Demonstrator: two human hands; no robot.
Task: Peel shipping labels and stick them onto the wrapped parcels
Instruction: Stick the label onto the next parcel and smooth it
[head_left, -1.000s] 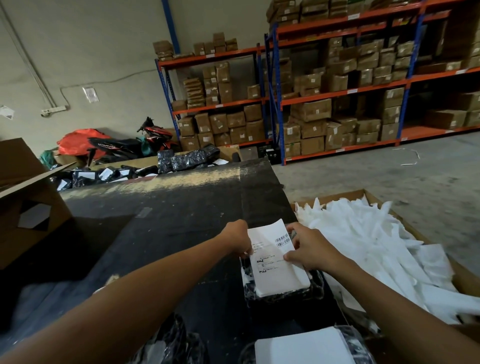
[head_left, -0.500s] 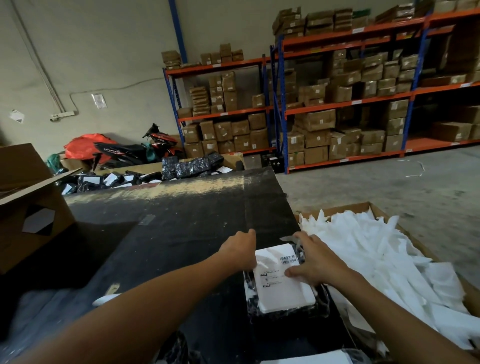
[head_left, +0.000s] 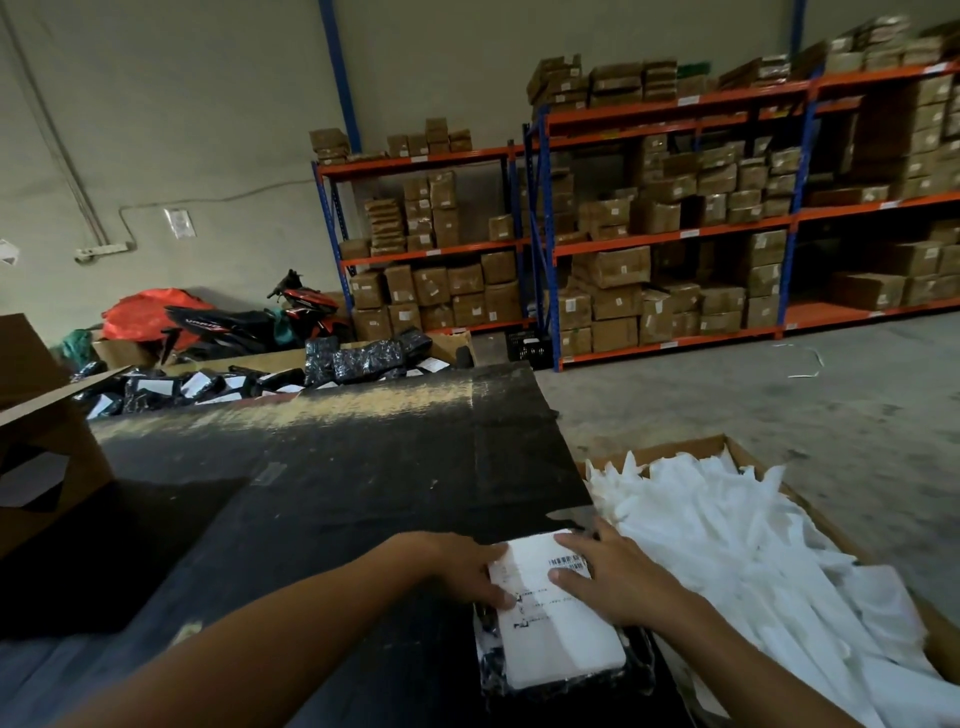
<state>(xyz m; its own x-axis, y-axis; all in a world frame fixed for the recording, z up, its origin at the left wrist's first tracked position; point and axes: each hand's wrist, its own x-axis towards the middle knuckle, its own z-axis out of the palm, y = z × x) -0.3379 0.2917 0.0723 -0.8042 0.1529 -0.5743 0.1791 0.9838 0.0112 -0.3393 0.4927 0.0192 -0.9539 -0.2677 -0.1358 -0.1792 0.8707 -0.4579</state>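
Note:
A white shipping label (head_left: 556, 629) with a barcode lies flat on a black-wrapped parcel (head_left: 488, 670) at the near right of the dark table. My left hand (head_left: 457, 566) presses on the label's left edge with its fingers laid flat. Across from it, my right hand (head_left: 608, 577) presses the label's upper right part, fingers straight over the barcode. Only the parcel's black wrap around the label shows.
A cardboard box (head_left: 737, 447) full of white backing strips (head_left: 727, 545) stands right of the table (head_left: 311, 493). A brown carton (head_left: 41, 467) sits at the left. Labelled black parcels (head_left: 182, 387) fill a box beyond the table. Shelves of cartons (head_left: 649, 270) line the back.
The label was held up off the parcel by both hands; it has come down flat onto the wrap, and both hands now press it. The camera has tilted upward.

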